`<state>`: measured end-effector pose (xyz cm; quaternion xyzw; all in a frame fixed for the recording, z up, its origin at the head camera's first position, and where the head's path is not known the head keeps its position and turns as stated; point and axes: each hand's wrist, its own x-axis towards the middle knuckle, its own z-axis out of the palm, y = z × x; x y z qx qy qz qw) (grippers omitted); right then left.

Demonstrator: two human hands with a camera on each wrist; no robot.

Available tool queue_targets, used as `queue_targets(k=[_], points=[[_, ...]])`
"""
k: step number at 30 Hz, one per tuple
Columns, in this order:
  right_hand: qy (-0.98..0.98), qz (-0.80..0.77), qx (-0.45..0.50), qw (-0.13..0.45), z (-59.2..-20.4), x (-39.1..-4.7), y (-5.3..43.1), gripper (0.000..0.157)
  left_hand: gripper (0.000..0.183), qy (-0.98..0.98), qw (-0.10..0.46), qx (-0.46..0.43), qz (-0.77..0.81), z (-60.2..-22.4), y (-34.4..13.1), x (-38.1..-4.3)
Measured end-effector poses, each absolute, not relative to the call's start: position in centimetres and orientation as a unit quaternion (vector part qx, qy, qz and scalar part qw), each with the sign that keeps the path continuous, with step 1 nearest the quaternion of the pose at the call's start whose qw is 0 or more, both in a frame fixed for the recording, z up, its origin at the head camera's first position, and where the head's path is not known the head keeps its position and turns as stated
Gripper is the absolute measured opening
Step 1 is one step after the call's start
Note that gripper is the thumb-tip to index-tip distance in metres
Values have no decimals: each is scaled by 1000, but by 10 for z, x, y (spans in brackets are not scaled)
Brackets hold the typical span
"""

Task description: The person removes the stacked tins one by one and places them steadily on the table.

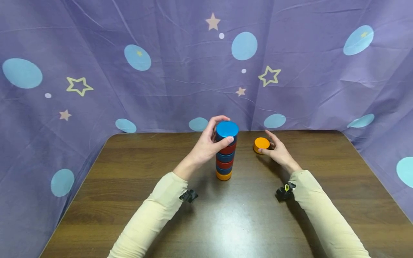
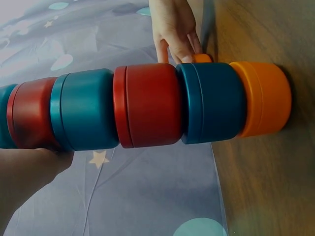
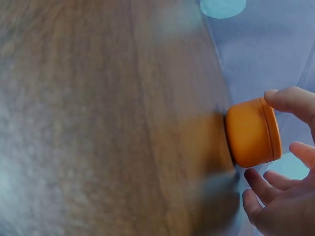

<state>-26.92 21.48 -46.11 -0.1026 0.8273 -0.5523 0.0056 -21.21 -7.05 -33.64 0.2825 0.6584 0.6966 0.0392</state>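
The short, smooth orange cylinder (image 1: 261,144), its material hard to tell, sits on the brown wood-grain bench (image 1: 106,197), right of an upright tower of matching blue, red and orange cylinders (image 1: 227,157), with a gap between the two. The right hand (image 1: 280,152) is the nearer one: it stands just beside the lone piece, on its right side, thumb seemingly against the rim and the other fingers spread clear of it, so it is not gripping. The left hand (image 1: 206,145) grasps the tower near its top, from the left. The tower's long axis is vertical, orange base down on the bench; the lone piece is squat, flat top up. What seems to matter is that sideways gap and the tower's much greater height
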Motion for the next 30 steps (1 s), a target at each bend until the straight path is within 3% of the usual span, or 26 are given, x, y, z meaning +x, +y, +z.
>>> queue_targets(k=[10, 16, 23, 30], points=[[790, -606, -84, -40, -418, -245, 201, 88, 54, 659, 49, 270, 700, -339, -70, -212], [771, -622, -120, -63, -392, -232, 189, 85, 53, 679, 52, 249, 689, -340, -72, -212], [744, -638, -178, -89, -403, -245, 185, 88, 57, 698, 56, 229, 676, -346, -73, -212], [718, -649, -230, -101, -386, -235, 169, 81, 59, 696, 47, 240, 675, -356, -73, -213]])
